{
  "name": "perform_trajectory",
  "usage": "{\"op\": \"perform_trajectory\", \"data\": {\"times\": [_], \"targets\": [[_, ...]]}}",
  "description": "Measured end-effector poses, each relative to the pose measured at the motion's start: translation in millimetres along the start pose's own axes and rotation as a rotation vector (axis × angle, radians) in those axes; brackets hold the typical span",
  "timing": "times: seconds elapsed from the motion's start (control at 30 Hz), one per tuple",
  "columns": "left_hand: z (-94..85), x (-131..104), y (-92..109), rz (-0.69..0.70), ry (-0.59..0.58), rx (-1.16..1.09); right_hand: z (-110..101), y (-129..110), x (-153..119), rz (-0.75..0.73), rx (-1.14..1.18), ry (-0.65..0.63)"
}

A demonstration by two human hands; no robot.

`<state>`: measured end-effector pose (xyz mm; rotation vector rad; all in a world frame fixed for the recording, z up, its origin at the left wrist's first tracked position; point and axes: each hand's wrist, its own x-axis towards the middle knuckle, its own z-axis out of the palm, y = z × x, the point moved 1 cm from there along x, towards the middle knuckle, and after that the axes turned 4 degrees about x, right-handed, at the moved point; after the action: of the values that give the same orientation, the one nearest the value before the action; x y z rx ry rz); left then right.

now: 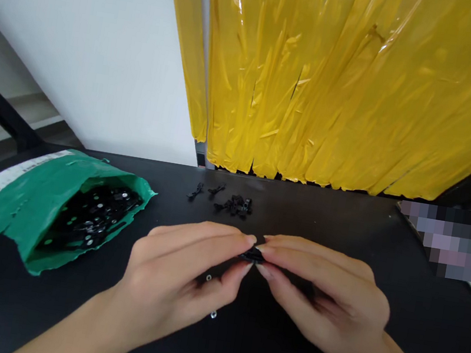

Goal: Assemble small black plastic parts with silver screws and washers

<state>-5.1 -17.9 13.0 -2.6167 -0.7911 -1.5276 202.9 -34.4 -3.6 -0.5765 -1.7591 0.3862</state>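
Observation:
Between the fingertips of both hands is a small black plastic part [254, 255], mostly covered by the fingers. My left hand [185, 270] pinches it from the left, thumb below and fingers above. From the other side my right hand [328, 295] pinches the same part, its fingertips nearly meeting the left ones. A small silvery ring [208, 278] lies on the table by my left thumb. Another small shiny metal piece [213, 314] lies just below my left hand. Beyond the hands sits a loose pile of small black parts [237, 205].
An open green bag [26, 197] full of black parts lies on the left of the black table [328, 215]. Two separate black pieces [216, 189] lie near the back edge. Yellow plastic film [322, 83] hangs behind the table. A blurred-out flat object [453, 241] is at the right.

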Motion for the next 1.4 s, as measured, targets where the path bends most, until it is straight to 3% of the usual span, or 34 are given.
{"op": "perform_trajectory", "data": {"times": [0.23, 0.87, 1.17, 1.4], "targets": [[0.3, 1, 1, -0.025, 0.026, -0.037, 3, 0, -3, -0.04, -0.003, 0.016], [0.9, 0, 0, -0.221, -0.04, -0.153, 12, 1, -13, 0.182, 0.08, 0.103], [4.9, -4, 4, -0.271, -0.015, -0.128, 17, -12, -14, 0.207, -0.039, 0.149], [2.9, 2, -9, -0.402, -0.101, -0.222, 15, 6, -14, 0.355, 0.022, 0.106]]}}
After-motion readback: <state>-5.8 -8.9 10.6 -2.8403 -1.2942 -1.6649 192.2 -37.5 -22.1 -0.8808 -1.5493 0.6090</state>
